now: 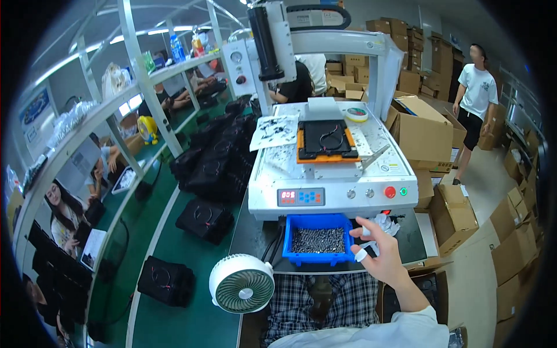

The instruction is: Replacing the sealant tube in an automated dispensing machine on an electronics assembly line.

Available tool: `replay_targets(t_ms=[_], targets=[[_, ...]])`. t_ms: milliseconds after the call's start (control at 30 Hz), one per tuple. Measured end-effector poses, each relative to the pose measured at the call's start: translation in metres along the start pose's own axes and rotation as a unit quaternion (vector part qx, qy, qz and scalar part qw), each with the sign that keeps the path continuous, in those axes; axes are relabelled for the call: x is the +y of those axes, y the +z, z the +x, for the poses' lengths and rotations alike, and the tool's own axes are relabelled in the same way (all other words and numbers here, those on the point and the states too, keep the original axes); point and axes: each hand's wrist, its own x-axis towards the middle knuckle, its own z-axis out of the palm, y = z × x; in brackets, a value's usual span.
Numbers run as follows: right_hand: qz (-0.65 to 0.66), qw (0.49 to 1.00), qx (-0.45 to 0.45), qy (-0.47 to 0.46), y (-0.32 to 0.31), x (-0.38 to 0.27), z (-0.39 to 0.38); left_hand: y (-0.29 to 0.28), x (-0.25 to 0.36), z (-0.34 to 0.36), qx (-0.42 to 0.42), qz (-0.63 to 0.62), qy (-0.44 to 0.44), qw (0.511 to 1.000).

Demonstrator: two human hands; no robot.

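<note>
My right hand (pixel 380 258) hovers at the right end of a blue plastic bin (pixel 289 255), fingers apart and holding nothing, with white finger cots on two fingertips. Many small dark metal parts (pixel 319 240) fill the bin's floor. Behind it is a white benchtop machine (pixel 267 185) with a control panel, buttons and an overhead head. On its bed, an orange fixture (pixel 301 155) bears a black piece (pixel 311 132) with a looped wire, beside a speckled paper (pixel 270 130), a round tin (pixel 356 114) and what looks like tweezers (pixel 375 157). My left hand is out of view.
A white fan (pixel 242 284) stands left of the bin. Black padded items (pixel 204 220) line the green conveyor (pixel 168 220). Co-workers (pixel 69 226) sit beyond a metal shelf frame (pixel 133 46) on the left; another person (pixel 476 98) stands at right near cardboard boxes (pixel 455 220).
</note>
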Motion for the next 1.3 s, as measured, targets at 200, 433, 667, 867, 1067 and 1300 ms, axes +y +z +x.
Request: replay_targets(t_ms=[200,433,667,867,1067,1300], targets=[[0.028,0.999,0.031,0.029,-0.011,0.020,-0.034,-0.197,0.040,0.136,0.081,-0.882,-0.156,0.436],[0.009,1.000,0.005,0.010,-0.033,0.025,-0.051,-0.332,0.104,0.092,0.342,-0.720,0.584,0.152],[-0.142,0.985,-0.073,-0.067,-0.078,0.012,-0.034,-0.357,0.174,0.050,0.345,-0.512,0.777,0.121],[-0.203,0.967,-0.084,-0.130,-0.116,0.010,0.044,-0.365,0.052,0.185,0.244,-0.623,0.743,0.023],[-0.142,0.971,-0.028,-0.192,-0.111,0.041,0.164,-0.390,0.002,0.389,0.237,-0.810,0.521,0.126],[-0.029,0.986,-0.081,-0.141,-0.096,0.028,0.298,-0.469,0.064,0.604,0.105,-0.959,0.245,0.096]])
